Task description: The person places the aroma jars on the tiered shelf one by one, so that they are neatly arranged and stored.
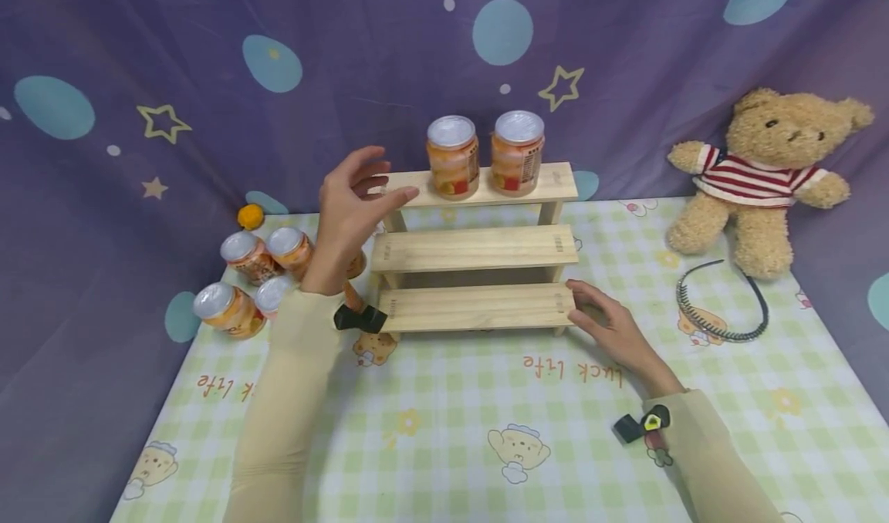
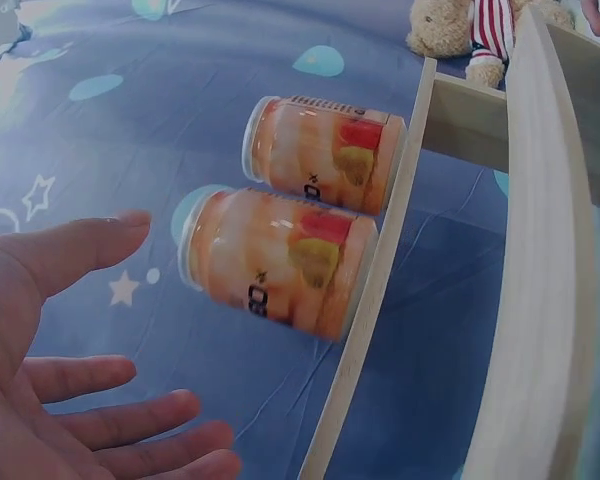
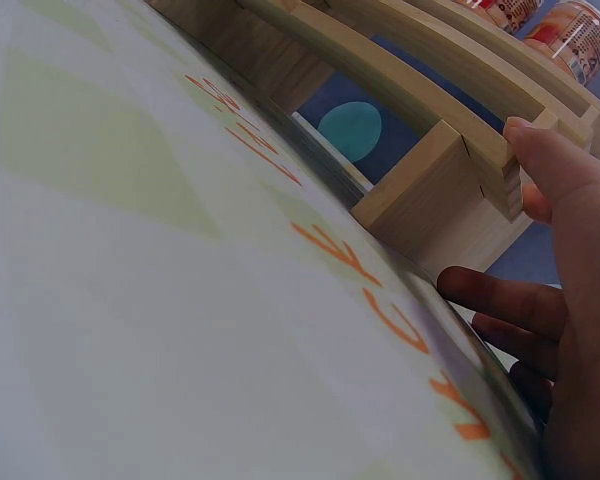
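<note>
A three-tier wooden stand (image 1: 475, 248) stands on the table against the curtain. On its top plank are two fruit jars with silvery lids, the left jar (image 1: 454, 158) and the right jar (image 1: 518, 153). My left hand (image 1: 356, 203) is at the left end of that plank, fingers spread and holding nothing. The left wrist view shows a gap between this hand and the nearer jar (image 2: 280, 262). At the right end of the lowest plank (image 1: 479, 308), my right hand (image 1: 614, 332) holds the plank's end between thumb and index finger. Its other fingers hang below, beside the stand's leg (image 3: 450, 200).
Several more fruit jars (image 1: 232, 311) stand at the left, partly hidden by my left arm. A small orange-yellow object (image 1: 250, 216) lies behind them. At the right are a teddy bear (image 1: 764, 176) and a dark headband (image 1: 736, 336). A checked cloth (image 1: 444, 407) covers the table.
</note>
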{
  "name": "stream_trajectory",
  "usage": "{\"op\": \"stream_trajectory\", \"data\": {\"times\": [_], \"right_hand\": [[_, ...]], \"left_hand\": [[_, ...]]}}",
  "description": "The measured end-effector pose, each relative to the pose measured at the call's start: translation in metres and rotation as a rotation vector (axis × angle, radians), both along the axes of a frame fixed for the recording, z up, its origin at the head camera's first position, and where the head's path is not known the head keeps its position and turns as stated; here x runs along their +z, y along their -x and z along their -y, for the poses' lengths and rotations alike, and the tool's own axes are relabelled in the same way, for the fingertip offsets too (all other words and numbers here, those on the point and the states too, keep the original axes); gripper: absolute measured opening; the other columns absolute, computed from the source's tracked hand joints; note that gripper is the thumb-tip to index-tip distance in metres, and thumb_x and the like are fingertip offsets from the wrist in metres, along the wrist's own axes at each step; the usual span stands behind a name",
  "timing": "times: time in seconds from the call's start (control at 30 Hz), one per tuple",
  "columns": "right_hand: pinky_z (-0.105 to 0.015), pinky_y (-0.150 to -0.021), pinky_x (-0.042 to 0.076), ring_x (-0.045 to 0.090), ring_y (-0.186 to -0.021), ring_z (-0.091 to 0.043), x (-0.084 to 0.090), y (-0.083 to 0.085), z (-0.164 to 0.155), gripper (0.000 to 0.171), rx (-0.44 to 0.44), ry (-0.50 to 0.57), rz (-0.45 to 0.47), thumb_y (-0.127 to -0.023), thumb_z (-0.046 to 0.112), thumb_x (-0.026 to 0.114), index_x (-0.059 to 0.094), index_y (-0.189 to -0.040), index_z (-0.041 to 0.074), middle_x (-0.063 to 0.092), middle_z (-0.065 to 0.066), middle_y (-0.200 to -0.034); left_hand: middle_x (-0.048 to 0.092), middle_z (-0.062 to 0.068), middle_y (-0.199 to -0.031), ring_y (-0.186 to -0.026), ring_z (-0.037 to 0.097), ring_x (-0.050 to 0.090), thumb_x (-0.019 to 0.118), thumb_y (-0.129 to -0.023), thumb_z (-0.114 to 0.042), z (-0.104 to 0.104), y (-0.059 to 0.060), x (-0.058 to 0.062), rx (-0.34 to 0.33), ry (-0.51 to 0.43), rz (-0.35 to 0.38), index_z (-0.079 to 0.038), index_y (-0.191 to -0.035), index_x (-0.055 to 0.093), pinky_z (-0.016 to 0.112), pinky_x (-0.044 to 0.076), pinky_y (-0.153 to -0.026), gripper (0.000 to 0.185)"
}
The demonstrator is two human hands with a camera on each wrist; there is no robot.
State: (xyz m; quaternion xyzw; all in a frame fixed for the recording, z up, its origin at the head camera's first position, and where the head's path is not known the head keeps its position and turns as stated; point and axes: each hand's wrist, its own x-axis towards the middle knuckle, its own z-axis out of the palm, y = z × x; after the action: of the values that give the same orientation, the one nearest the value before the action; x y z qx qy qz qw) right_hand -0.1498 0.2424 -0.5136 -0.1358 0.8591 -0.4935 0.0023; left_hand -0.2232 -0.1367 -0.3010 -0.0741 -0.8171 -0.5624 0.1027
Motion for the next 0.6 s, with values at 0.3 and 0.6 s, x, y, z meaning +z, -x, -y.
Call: {"op": "stream_trajectory", "data": {"times": [0.3, 0.6], "right_hand": [[-0.019, -0.11, 0.035, 0.05, -0.118, 0.014, -0.001, -0.001, 0.0, 0.052, -0.006, -0.009, -0.013, -0.1, 0.019, 0.061, 0.046, -0.15, 0.017, 0.064, -0.012, -0.135], [-0.053, -0.114, 0.033, 0.05, -0.119, 0.013, 0.0, -0.001, 0.0, 0.052, -0.004, -0.004, 0.014, -0.101, 0.021, 0.06, 0.045, -0.151, 0.017, 0.063, -0.011, -0.137]], "left_hand": [[0.065, 0.014, -0.134, -0.123, 0.027, 0.063, 0.083, -0.083, -0.022, 0.029, -0.023, -0.009, 0.059, 0.054, -0.013, -0.014, -0.14, 0.056, 0.042, 0.052, -0.104, 0.063], [0.065, 0.01, -0.133, -0.112, 0.008, 0.064, 0.082, -0.083, -0.022, 0.064, -0.047, -0.026, 0.164, 0.077, 0.051, -0.018, -0.141, 0.055, 0.028, 0.053, -0.1, 0.064]]}}
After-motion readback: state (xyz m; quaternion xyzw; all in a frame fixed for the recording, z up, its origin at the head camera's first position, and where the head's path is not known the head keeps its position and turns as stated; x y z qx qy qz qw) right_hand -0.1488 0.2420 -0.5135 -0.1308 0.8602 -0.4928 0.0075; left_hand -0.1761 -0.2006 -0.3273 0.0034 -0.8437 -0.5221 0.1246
